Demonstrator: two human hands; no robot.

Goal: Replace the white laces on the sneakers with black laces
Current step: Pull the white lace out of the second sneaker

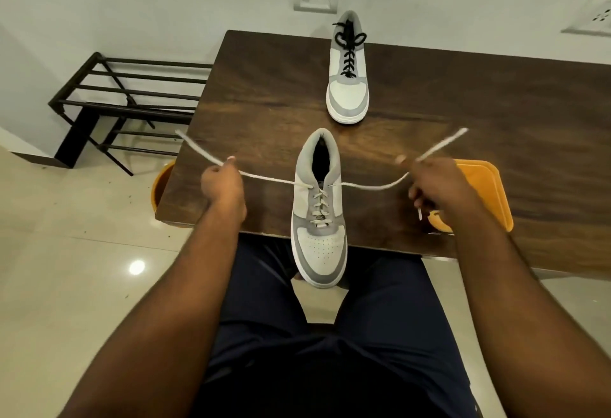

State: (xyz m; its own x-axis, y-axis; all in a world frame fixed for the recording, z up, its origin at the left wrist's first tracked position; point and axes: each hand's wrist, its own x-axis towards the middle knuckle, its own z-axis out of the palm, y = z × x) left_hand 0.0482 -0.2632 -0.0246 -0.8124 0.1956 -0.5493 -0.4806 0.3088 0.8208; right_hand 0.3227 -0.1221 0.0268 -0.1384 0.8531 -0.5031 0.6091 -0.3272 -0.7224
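Two grey and white sneakers sit on the dark brown wooden table [258, 93]. The near sneaker [319, 219] stands at the near edge of the table, and its toe sticks out over that edge, above the person's dark blue trousers [330, 368]. It has the white lace [274, 179] in it, crossed over the middle holes and pulled out flat to both sides from the top holes. The left hand [221, 182] has its fingers curled round the left part of the lace, and the loose end pokes up past the hand. The right hand [433, 182] has its fingers curled round the right part the same way, with that end sticking up too. The far sneaker [347, 77] stands near the far edge of the table, well apart from the near one, and it is tied with a black lace [348, 43]. An orange plastic tray [486, 186] lies on the table just beside the right hand. A black metal rack [125, 100] stands on the floor by the left edge.
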